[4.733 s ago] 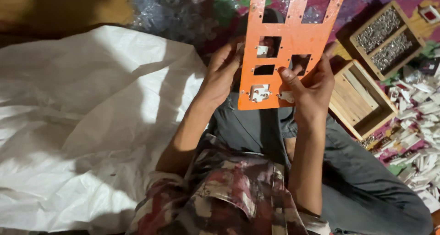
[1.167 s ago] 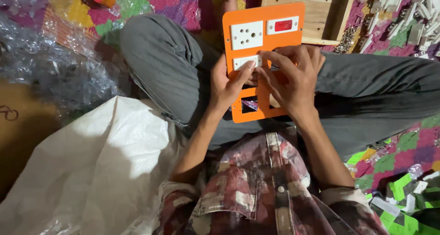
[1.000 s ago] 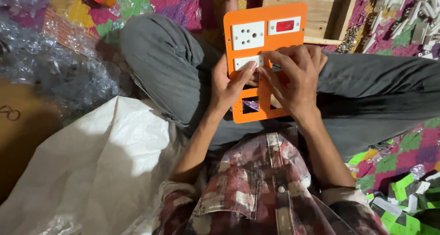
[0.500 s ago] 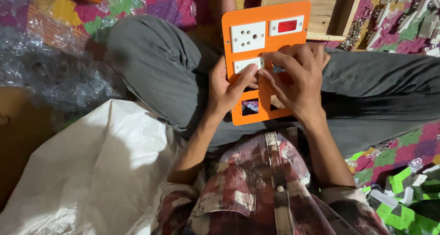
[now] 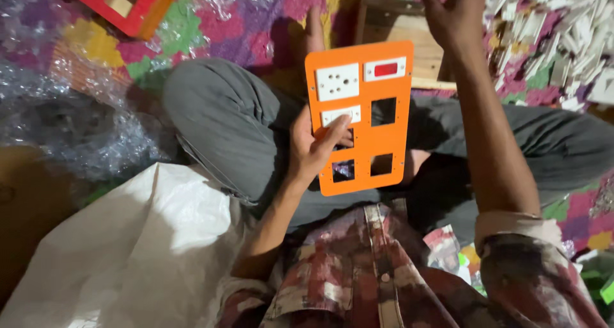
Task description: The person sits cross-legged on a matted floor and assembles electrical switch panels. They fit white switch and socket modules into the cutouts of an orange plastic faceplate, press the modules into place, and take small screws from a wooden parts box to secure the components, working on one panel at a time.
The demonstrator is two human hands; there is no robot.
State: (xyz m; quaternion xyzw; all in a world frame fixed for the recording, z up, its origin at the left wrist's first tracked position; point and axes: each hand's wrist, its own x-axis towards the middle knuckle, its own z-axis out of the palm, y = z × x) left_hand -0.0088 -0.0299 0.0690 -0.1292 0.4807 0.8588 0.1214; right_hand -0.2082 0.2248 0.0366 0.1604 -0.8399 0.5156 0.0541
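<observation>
Your left hand (image 5: 313, 150) grips the orange panel (image 5: 359, 117) over your lap, right hand (image 5: 451, 11) loosely curled above it near the wooden tray (image 5: 390, 27) on the patchwork floor cloth (image 5: 243, 27).

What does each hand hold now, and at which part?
The left hand holds the orange panel at its left edge, thumb on the front. The right hand reaches away; whether it holds anything cannot be told.

A single head-worn camera looks steeply down, at close range, over the seated person's lap. The orange panel (image 5: 358, 117) sits centre frame; the left hand (image 5: 313, 150) is just toward 9 o'clock, the right hand (image 5: 451, 14) near 1 o'clock.
</observation>
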